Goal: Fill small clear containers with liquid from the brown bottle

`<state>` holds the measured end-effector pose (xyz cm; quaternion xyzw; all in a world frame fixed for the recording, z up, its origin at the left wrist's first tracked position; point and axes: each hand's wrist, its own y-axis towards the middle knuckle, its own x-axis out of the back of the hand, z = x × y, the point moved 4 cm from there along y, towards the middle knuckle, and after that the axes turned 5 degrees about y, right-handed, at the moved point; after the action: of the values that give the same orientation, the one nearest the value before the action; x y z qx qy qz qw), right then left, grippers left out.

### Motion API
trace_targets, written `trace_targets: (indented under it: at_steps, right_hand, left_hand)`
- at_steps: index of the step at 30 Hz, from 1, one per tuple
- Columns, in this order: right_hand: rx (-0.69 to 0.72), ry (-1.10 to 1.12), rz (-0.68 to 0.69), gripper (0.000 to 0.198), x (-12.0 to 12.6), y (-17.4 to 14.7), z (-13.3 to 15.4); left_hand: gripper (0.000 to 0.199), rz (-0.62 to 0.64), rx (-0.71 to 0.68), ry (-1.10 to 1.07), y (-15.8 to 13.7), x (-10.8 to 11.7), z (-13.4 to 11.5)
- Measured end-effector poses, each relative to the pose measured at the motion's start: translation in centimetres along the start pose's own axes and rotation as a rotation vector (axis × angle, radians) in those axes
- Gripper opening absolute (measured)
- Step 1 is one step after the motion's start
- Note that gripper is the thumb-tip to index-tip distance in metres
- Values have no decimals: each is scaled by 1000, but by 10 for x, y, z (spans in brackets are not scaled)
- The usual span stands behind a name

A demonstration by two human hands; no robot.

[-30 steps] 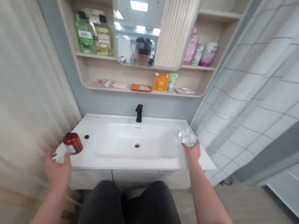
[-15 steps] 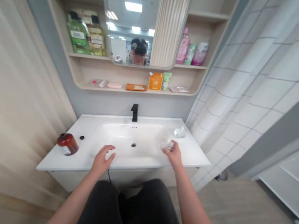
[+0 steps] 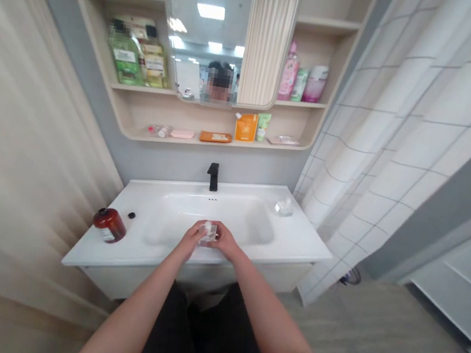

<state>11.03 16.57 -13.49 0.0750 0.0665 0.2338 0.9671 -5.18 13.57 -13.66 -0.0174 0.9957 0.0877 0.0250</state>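
A small clear container (image 3: 207, 235) with a white top is held between my two hands, over the front part of the white sink (image 3: 178, 200). My left hand (image 3: 192, 239) grips it from the left, fingers closed against its side. From the other side my right hand (image 3: 224, 241) closes round it, so both hands partly hide its shape. Another clear item with some white on it (image 3: 283, 208) rests on the counter at the right of the basin. On the left side stands a brown bottle (image 3: 110, 225) with a pale label.
The black faucet (image 3: 213, 177) rises behind the basin. A small round black piece (image 3: 131, 215) lies on the left counter. Above, the cabinet shelf (image 3: 134, 135) holds an orange pouch (image 3: 245, 127) and a green tube (image 3: 262, 127). Curtains (image 3: 22, 137) hang at both sides.
My right hand has brought the clear container left from the basin's right side to its front middle. My left hand has moved right and closed on it too.
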Motion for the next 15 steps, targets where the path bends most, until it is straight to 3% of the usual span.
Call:
trace_targets:
  at_steps: [6,15]
  right_hand:
    - [-12,-51,-11,70,6,-1,-3]
    - [8,-89,13,71,2,-1,1]
  left_hand:
    - [55,33,-59,108,-1,-1,-11]
    - [56,-45,-44,149,-3,-3,-15]
